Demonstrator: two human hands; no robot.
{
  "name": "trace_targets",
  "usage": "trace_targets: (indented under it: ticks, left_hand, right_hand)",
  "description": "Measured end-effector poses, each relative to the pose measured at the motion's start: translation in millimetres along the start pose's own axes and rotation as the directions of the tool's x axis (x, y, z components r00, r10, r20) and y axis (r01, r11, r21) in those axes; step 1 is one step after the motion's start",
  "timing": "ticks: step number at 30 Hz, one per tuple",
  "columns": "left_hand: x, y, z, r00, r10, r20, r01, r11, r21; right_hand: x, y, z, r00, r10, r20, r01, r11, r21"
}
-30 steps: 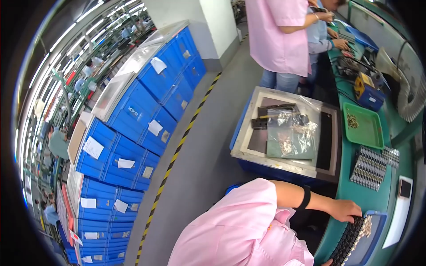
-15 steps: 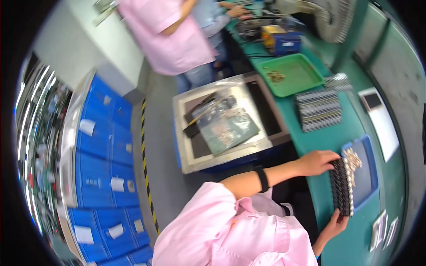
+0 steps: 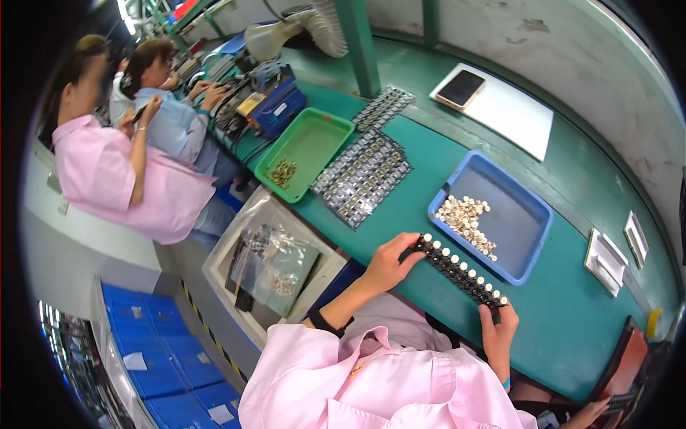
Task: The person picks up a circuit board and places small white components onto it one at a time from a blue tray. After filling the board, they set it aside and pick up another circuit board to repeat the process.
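Observation:
My left hand point(image 3: 388, 264) grips the left end of a long black strip-shaped block point(image 3: 457, 275) between thumb and fingers. My right hand point(image 3: 499, 327) pinches the same block at its right end. A row of round white button-like pieces point(image 3: 462, 266) runs along the block's far edge. It is held over the front of the green bench. Just beyond it lies a blue tray point(image 3: 525, 200) with a heap of small white and copper-coloured pieces point(image 3: 466, 220) along its left side.
Several black and silver strips point(image 3: 363, 175) lie left of the blue tray, near a green tray point(image 3: 314, 136) with brass-coloured parts. A phone point(image 3: 461, 89) rests on a white board point(image 3: 525, 125). Co-workers point(image 3: 121, 164) are at the far left; another person's hand point(image 3: 589, 415) shows lower right.
The view has swung to the right. Both hands still hold the black block, whose white-topped row now faces up more clearly and which sits apart from the blue tray.

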State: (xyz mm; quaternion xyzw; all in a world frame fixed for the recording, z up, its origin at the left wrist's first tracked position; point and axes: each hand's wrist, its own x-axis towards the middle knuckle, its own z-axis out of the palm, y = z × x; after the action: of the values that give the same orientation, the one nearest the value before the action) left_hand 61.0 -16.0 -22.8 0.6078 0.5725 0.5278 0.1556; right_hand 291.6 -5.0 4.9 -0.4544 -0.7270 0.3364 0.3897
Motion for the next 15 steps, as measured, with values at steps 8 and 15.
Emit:
trace_targets:
  ticks: [8, 15]
  left_hand:
    - [3, -1, 1, 0.995, -0.037, 0.091, 0.041, 0.998, -0.044]
    - [0, 3, -22, 0.950, -0.117, 0.288, 0.183, 0.960, -0.214]
  right_hand:
    - [-5, -10, 0, 0.986, 0.112, -0.124, -0.117, 0.992, -0.038]
    - [-13, -11, -1, 0.984, 0.009, -0.176, -0.006, 1.000, 0.016]
